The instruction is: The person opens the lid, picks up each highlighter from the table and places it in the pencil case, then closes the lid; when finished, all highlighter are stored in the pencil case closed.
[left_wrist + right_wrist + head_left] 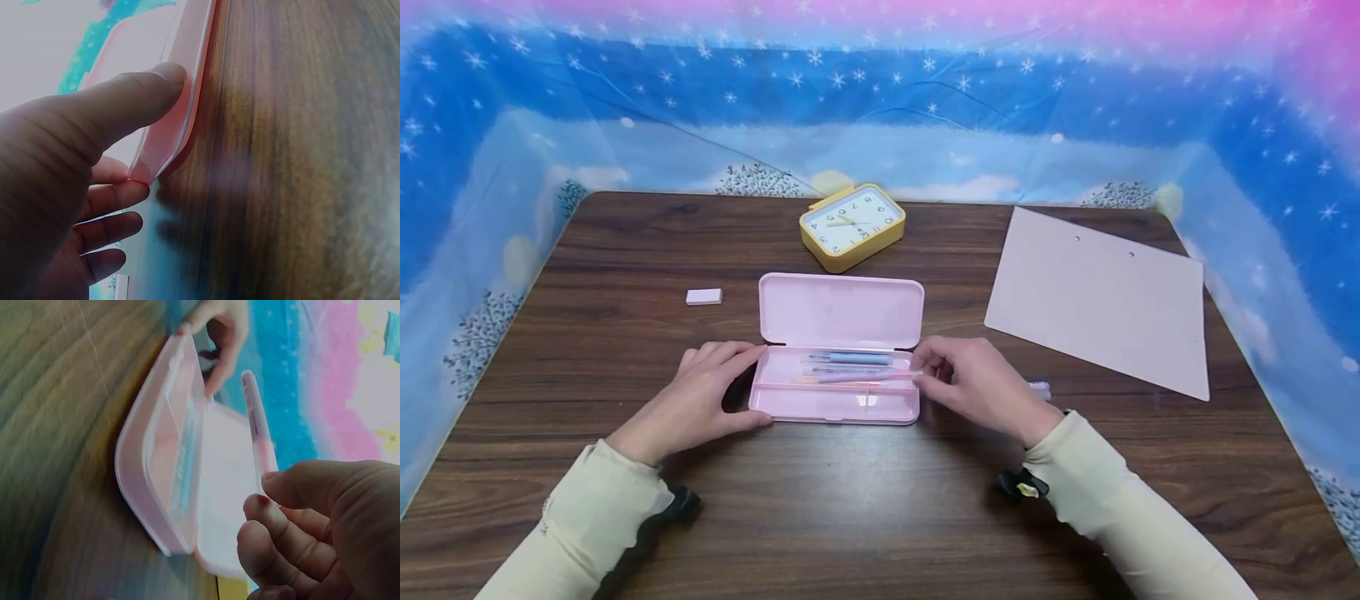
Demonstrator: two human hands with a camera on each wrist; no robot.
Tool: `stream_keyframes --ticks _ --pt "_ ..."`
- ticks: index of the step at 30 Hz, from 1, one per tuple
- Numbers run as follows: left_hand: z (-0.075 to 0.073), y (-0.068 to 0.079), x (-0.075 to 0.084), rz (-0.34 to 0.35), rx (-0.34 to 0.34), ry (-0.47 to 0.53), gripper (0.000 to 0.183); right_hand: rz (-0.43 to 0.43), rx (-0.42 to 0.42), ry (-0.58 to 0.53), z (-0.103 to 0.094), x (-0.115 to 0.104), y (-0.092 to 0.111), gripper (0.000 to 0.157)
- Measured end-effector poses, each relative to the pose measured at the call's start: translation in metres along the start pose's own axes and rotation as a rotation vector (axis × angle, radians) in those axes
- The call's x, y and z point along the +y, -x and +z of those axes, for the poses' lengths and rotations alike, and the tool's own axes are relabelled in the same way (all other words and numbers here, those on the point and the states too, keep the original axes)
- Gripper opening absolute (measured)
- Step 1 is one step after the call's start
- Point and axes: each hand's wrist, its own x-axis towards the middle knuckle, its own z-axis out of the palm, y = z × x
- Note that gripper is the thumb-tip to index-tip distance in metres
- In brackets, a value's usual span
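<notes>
An open pink pencil case [808, 406] lies on the table with its lid [842, 312] tipped back. My left hand [711, 396] grips its left end, thumb at the front corner and fingers at the back one. My right hand [973, 379] pinches a pale pink pen [257, 415] by one end between thumb and fingertip. In the head view that pen stretches leftward over the case's back compartment. A blue pen [857, 358] lies in that compartment, among other slim pens partly overlapped by the held one.
Behind the case is a yellow alarm clock [852, 229]. A white eraser [703, 297] sits to the back left, and a pale board with two holes [1101, 300] at the right. Another pen [1040, 390] shows partly from behind my right wrist.
</notes>
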Motion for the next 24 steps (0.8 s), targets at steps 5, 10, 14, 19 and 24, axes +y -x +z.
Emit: stream_keyframes --ticks 5,10,14,19,24 --pt "0.0 0.0 0.0 0.001 0.004 -0.006 0.08 -0.001 -0.038 -0.013 0.014 -0.007 -0.009 0.008" --pt "0.0 -0.001 0.001 -0.008 0.001 -0.014 0.08 -0.01 -0.073 -0.017 0.027 -0.012 -0.015 0.005" --pt "0.0 0.0 0.001 -0.01 0.002 -0.027 0.079 -0.029 -0.078 0.0 0.035 -0.018 -0.019 0.003" --pt "0.0 0.0 0.001 0.004 0.019 -0.036 0.078 -0.056 -0.084 0.028 0.044 -0.025 -0.025 0.003" --pt "0.0 0.001 0.002 0.008 0.026 -0.036 0.078 -0.085 -0.099 0.048 0.051 -0.029 -0.026 0.003"
